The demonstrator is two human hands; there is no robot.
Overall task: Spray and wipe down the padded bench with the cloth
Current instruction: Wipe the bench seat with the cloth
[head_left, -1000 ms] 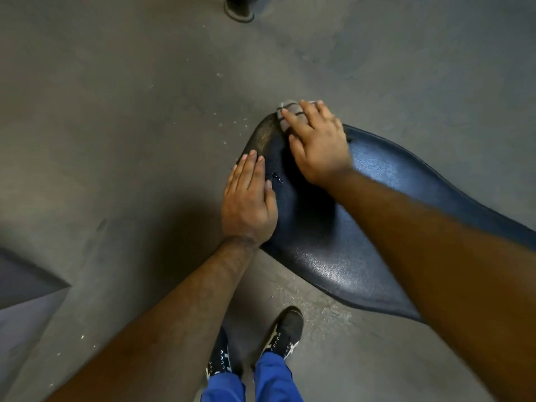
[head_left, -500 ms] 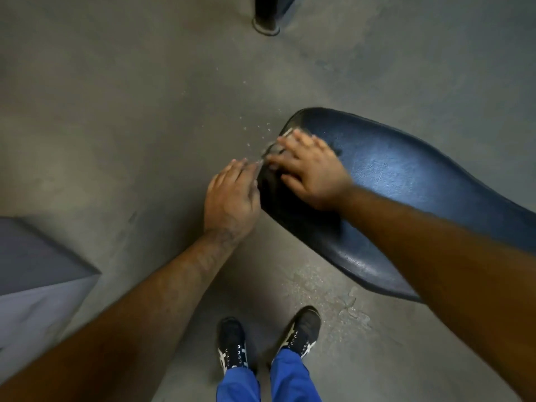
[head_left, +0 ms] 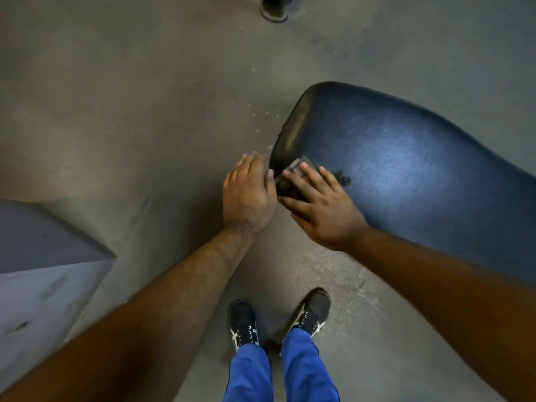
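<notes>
The padded bench (head_left: 406,158) is dark blue vinyl with a rounded left end and a small tear near my fingers. A grey cloth (head_left: 291,177) lies on the bench's near left edge. My right hand (head_left: 322,207) lies flat over the cloth with fingers spread, pressing it onto the pad. My left hand (head_left: 248,192) sits just left of the bench end, fingers straight, its thumb close to the cloth; whether it touches the pad is hard to tell. No spray bottle is in view.
Grey concrete floor (head_left: 130,111) lies all around, with light specks near the bench end. A grey slab or box corner (head_left: 43,256) sits at the left. A black post base (head_left: 274,10) stands at the top. My feet (head_left: 278,320) stand below the bench edge.
My right hand has dragged the cloth from the far tip of the bench end along the edge toward me. My left hand has slid off the pad to beside it.
</notes>
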